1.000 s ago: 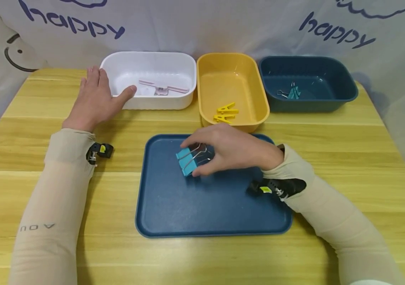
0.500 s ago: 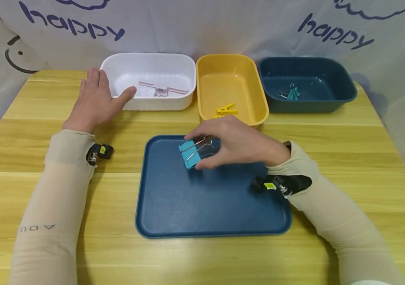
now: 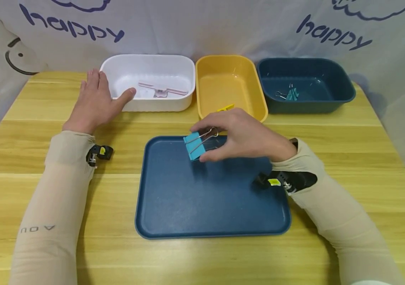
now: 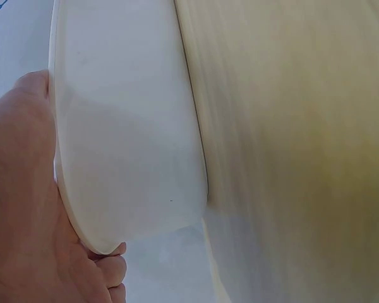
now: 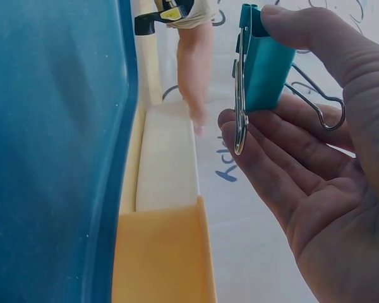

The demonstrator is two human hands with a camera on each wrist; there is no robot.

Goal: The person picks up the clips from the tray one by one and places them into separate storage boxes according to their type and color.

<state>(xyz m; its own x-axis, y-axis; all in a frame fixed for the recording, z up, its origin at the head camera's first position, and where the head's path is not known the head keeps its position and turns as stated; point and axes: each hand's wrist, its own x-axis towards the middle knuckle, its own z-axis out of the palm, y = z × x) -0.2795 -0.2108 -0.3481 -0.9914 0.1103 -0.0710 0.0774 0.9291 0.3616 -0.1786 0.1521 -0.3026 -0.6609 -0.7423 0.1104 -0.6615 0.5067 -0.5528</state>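
My right hand (image 3: 239,132) pinches a teal binder clip (image 3: 194,146) between thumb and fingertips, above the back part of the blue tray (image 3: 188,206). In the right wrist view the teal clip (image 5: 268,69) shows its wire handles, one on each side, with the thumb on one end. My left hand (image 3: 93,99) rests at the left front corner of the white bin (image 3: 156,103), fingers stretched along its side, thumb over the front rim. The left wrist view has this hand (image 4: 25,189) touching the rim of the white bin (image 4: 126,126).
A pale pink clip (image 3: 161,92) lies in the white bin. The yellow bin (image 3: 231,79), holding yellow clothespins (image 3: 225,107) partly hidden by my right hand, stands beside it. Rightmost is a dark blue bin (image 3: 309,106) with teal binder clips (image 3: 292,94). Behind hangs a printed cloth (image 3: 202,27).
My right hand has lifted the binder clip and carried it toward the back and slightly right, now covering more of the yellow clothespins. The left hand has stayed at the white bin.
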